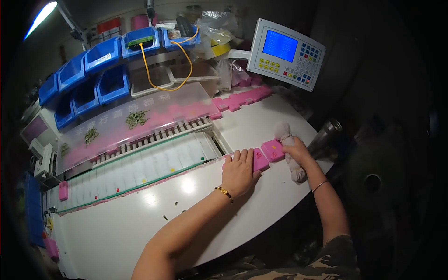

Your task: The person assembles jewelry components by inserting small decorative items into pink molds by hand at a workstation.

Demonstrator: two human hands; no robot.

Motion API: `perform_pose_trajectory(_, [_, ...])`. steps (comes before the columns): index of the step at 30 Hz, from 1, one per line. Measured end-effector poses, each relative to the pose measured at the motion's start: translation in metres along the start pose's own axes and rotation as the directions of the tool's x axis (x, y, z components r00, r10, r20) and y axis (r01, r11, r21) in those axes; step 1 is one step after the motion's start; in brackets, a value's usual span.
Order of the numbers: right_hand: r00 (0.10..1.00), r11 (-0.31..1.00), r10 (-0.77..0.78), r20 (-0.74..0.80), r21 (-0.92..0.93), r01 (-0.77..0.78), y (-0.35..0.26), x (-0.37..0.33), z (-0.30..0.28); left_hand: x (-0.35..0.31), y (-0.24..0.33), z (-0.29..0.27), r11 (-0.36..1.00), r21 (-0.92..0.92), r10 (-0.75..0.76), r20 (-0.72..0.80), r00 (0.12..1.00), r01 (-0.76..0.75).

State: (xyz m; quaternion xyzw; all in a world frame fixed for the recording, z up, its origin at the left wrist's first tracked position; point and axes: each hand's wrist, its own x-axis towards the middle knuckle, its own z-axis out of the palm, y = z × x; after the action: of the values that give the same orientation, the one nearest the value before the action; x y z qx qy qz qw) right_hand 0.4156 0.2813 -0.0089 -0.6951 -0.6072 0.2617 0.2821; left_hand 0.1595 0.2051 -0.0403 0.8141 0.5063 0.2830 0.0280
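Note:
My left hand (238, 171) lies flat with its fingers stretched out over a pink block, its thumb side against a second pink block (260, 159) with red marks on top. Closed round a pale, lumpy cloth pouch (295, 169) is my right hand (297, 152). The pouch bulges out above and below my fingers. Next to it, touching or nearly so, a further pink block (272, 150) rests on the white table (186, 219). What lies under my left palm is mostly hidden.
A conveyor belt (154, 165) with green edges runs along the left. Beyond it, a clear sheet (177, 105) carries small green clumps (136, 119). More pink blocks (242, 99) stand farther back. A control panel (285, 53), blue bins (102, 52) and a metal cylinder (326, 133) surround the table.

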Motion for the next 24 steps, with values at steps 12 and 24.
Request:
perform_pose_trajectory(12, [0.896, 0.937, -0.308, 0.319, -0.061, 0.344, -0.066, -0.121, 0.075, -0.127, -0.075, -0.116, 0.989, 0.134, 0.031, 0.184, 0.982, -0.056])
perform_pose_trajectory(24, [0.259, 0.831, -0.523, 0.812, 0.554, -0.058, -0.192, -0.208, 0.213, -0.303, -0.153, -0.302, 0.812, 0.334, -0.562, 0.222, 0.797, 0.479])
